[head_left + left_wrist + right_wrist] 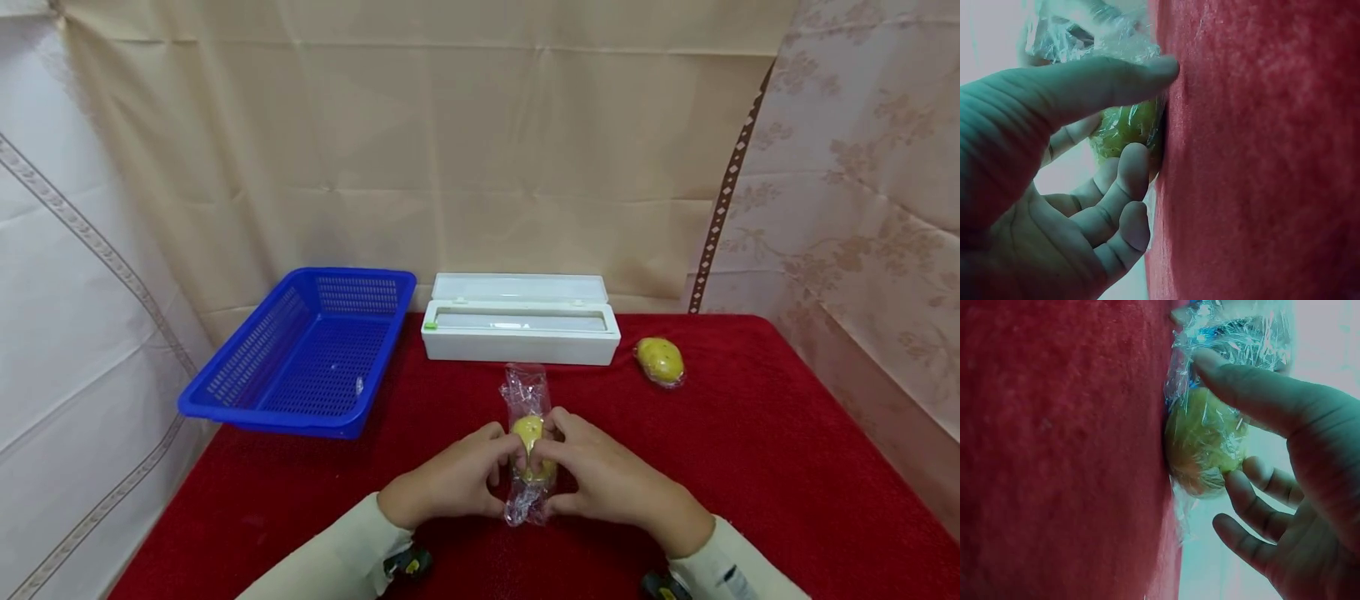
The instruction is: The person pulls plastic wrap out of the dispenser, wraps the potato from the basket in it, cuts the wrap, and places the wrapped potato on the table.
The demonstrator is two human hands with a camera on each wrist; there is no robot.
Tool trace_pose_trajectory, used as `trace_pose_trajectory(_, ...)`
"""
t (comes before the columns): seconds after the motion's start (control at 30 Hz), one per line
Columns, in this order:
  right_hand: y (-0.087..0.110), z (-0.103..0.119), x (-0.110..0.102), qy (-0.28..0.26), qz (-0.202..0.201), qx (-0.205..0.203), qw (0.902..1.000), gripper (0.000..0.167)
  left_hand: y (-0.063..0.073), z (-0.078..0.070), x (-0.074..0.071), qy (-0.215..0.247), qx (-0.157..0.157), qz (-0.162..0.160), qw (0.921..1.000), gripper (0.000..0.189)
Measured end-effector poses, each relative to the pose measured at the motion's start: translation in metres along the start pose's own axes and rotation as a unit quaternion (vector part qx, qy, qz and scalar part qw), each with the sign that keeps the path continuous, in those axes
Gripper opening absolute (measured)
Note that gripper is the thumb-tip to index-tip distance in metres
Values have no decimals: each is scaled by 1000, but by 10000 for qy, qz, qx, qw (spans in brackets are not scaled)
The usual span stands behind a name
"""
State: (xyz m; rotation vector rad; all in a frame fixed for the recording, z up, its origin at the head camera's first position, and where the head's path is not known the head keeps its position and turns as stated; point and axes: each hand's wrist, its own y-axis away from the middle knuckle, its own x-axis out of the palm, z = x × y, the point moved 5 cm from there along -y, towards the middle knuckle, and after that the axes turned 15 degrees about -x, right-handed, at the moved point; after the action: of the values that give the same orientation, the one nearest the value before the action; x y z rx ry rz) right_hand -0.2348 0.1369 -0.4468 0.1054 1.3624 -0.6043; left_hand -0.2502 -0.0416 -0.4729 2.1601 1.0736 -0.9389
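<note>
A yellow potato [529, 430] in clear cling film lies on the red cloth between the two hands. Loose film sticks out beyond its far and near ends. From the left, my left hand [467, 471] holds it with bent fingers, the thumb [1141, 72] over the crumpled near film. On the other side my right hand [603, 467] curls its fingers against the potato. In the right wrist view, that hand's thumb [1210, 361] lies on the film and its fingertips meet the potato's side.
Behind the hands stands a white cling film box [517, 346], its lid raised, with a green slider [431, 326]. A blue plastic basket [273, 421] is at the left. Another film-wrapped potato [660, 361] lies at the right. Curtains [495, 150] enclose the table.
</note>
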Motion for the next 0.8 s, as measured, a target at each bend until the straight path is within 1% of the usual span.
trace_pose_trajectory(0.13,2,-1,-3,-146,-121,21,9998,34,1,-1,0,-30,88,-67,9999,54)
trace_pose_trajectory(0.3,4,-2,-7,-276,-275,-20,9992,23,3,-1,-3,-155,218,-204,9994,48)
trace_pose_trajectory(0.4,5,-4,-9,-264,-360,-51,9990,19,2,0,-5,-115,324,-298,9990,38)
trace_pose_trajectory(0.5,5,-6,-12,-308,-460,-62,9984,17,1,0,-8,12,371,-426,9984,25)
trace_pose_trajectory(0.6,5,-9,-15,-479,-507,-23,9976,16,0,-1,-10,150,388,-594,9974,15)
trace_pose_trajectory(0.7,6,-11,-16,-714,-505,41,9962,14,0,-1,-11,266,364,-733,9963,13)
trace_pose_trajectory(0.8,6,-13,-16,-932,-494,101,9944,8,1,-2,-11,281,333,-855,9954,15)
